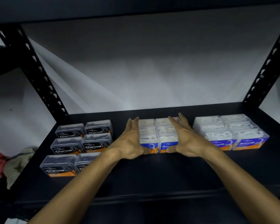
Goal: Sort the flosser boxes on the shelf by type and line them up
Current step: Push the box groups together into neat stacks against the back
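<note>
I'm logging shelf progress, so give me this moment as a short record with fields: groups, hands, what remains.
surface: black metal shelf
left group: clear plastic Charcoal flosser boxes, two columns, three rows
middle group: clear Round flosser boxes with white flossers, two columns
right group: clear blue-labelled Smooth flosser boxes, two columns
left hand: flat against the middle group's left side
right hand: open, on the middle group's right side
remaining: types look sorted; the middle group is being squared up

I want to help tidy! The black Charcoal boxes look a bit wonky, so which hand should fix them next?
Probably the left hand. It sits on the side of the middle boxes facing the Charcoal boxes; the right hand would have to cross over.
</note>
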`<state>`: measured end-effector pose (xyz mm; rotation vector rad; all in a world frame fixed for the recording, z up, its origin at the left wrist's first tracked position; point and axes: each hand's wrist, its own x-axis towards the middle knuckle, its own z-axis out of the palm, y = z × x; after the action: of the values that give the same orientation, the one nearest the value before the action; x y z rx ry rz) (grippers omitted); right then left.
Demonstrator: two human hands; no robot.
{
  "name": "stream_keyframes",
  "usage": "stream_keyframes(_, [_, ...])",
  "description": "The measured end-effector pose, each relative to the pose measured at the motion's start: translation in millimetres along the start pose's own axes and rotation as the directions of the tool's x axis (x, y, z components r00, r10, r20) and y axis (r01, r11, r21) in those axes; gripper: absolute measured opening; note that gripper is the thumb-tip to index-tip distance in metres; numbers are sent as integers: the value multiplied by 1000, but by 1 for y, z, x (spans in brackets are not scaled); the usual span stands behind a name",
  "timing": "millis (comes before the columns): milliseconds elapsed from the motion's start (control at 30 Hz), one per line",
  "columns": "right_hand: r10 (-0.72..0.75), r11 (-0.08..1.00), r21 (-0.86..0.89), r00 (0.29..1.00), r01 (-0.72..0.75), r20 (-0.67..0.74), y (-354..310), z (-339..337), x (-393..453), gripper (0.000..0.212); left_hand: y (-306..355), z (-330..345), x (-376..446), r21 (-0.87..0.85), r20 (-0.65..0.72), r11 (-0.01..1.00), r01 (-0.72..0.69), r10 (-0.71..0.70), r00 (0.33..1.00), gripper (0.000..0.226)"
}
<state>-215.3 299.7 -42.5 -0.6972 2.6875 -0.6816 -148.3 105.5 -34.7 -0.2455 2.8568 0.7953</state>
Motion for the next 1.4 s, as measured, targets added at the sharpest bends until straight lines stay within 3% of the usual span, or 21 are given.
stream_keyframes(233, [-18, 1000, 8, 1000, 18, 2, 0, 2, 0, 113, 3, 3, -1, -51, -7, 999, 16, -16, 1000, 124])
stream_keyframes(500, [27, 1000, -11, 1000, -27, -10, -2, 0, 1, 127, 0, -9, -6, -23, 55, 1000, 1, 0, 998, 134])
stream_keyframes(600, [6, 1000, -18, 1000, -7, -26, -14, -3, 0, 128, -7, -27, -13, -43, 45, 998, -45, 47, 998, 126])
stream_keyframes(767, [-196, 970, 114, 968, 215, -154, -55, 4, 2, 93, -33, -68, -30, -203, -91, 974, -104, 87, 992, 95])
stream_keyframes(900, [-304, 927, 124, 904, 353, -301, -88, 22, 16, 56, -71, -104, -36, -77, -241, 993, -90, 69, 968, 54])
stream_keyframes(1033, [-342, 916, 109, 894, 385, -290, -122, 34, 38, 36, -115, -134, -38, 153, -238, 987, 44, -7, 971, 47])
stream_keyframes(1167, [-344, 927, 94, 923, 363, -175, -148, 46, 67, 35, -147, -150, -38, 286, -128, 948, 141, -108, 986, 51])
stream_keyframes(1400, [-251, 967, 52, 968, 251, -2, -172, 59, 96, 44, -173, -149, -26, 357, -57, 925, 133, -120, 991, 51])
